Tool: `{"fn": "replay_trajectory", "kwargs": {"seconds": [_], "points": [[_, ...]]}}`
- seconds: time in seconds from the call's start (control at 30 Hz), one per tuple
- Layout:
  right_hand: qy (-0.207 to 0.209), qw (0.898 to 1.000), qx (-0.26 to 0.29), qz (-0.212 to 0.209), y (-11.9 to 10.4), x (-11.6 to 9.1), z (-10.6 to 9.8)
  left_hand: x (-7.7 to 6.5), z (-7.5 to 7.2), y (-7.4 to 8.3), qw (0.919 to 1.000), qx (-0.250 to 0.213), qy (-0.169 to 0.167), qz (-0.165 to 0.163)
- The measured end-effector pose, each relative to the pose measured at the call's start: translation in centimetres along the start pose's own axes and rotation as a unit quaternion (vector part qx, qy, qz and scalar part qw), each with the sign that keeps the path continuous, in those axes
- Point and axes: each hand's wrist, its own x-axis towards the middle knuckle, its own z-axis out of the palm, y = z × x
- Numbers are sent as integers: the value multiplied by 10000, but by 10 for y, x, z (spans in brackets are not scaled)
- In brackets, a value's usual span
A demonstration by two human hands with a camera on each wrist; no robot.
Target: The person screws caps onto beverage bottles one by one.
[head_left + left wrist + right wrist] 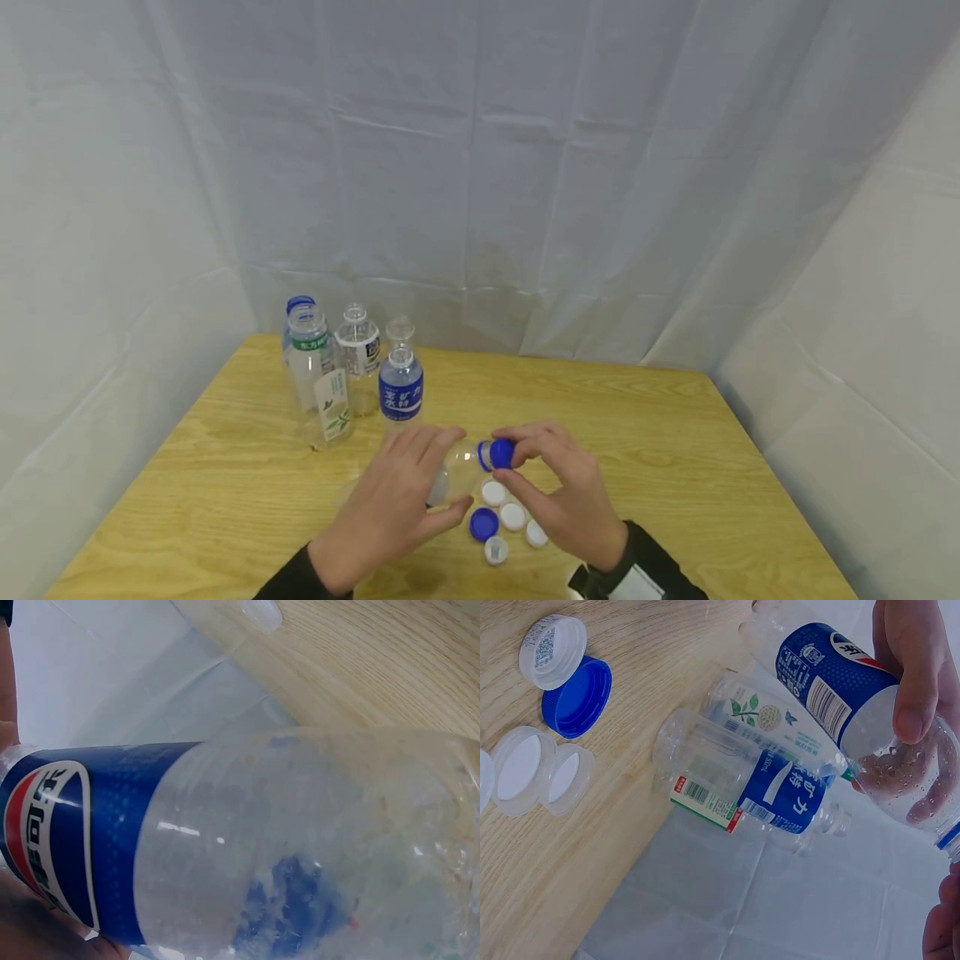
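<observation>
My left hand [401,487] grips a clear plastic bottle [225,847] around its body. The bottle carries a blue label [817,667] with a red and white emblem, and its neck points to the right in the head view. Droplets cling to the inside near the shoulder. With thumb and fingers, my right hand [562,487] pinches a blue cap [502,453] at the bottle's mouth; whether it is threaded on cannot be told. Only a few right fingers [941,922] show at the edge of the right wrist view.
Several uncapped bottles stand at the back left, including a blue-labelled one [401,387] and a tall clear one with a green band [309,343]. Below my hands lie several white caps [513,516] and a blue cap [483,524] on the wooden table [675,467]. White sheeting [480,167] surrounds it.
</observation>
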Motion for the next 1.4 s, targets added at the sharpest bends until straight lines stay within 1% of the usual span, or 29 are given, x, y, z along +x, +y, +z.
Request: {"fn": "replay_trajectory", "kwargs": {"seconds": [0.1, 0.2, 0.4, 0.5, 0.63, 0.7, 0.87, 0.93, 1.03, 1.13, 1.23, 1.4], "points": [[-64, 9999, -85, 67, 0, -1, 0, 1, 0, 2, 9999, 47, -90, 36], [-221, 9994, -204, 161, 0, -1, -1, 2, -1, 4, 9999, 107, -117, 66], [-617, 9975, -353, 51, -2, 1, -5, 2, -1, 6, 9998, 181, 43, 120], [-833, 9958, -380, 56, -2, 1, -8, 2, 0, 6, 9997, 208, 51, 129], [-1160, 9923, -352, 237, -1, 0, -11, 1, 1, 5, 9997, 230, 22, 125], [-1237, 9914, -301, 287, -1, -1, -12, 1, 2, 5, 9996, 236, 33, 152], [-1168, 9923, -239, 336, 0, -2, -13, 0, 3, 6, 9995, 204, -32, 238], [-1128, 9921, -302, 467, 0, -2, -13, 0, 3, 6, 9995, 198, -117, 231], [-1115, 9895, -476, 788, -1, -1, -13, 0, 1, 8, 9994, 165, -239, 202], [-1083, 9879, -584, 948, 0, -2, -15, 1, 0, 9, 9993, 143, -334, 120], [-1077, 9885, -564, 894, 1, -4, -17, 1, 0, 10, 9993, 97, -349, 106], [-1216, 9892, -335, 747, 2, -4, -19, 2, 1, 11, 9994, 75, -301, 135]]}}
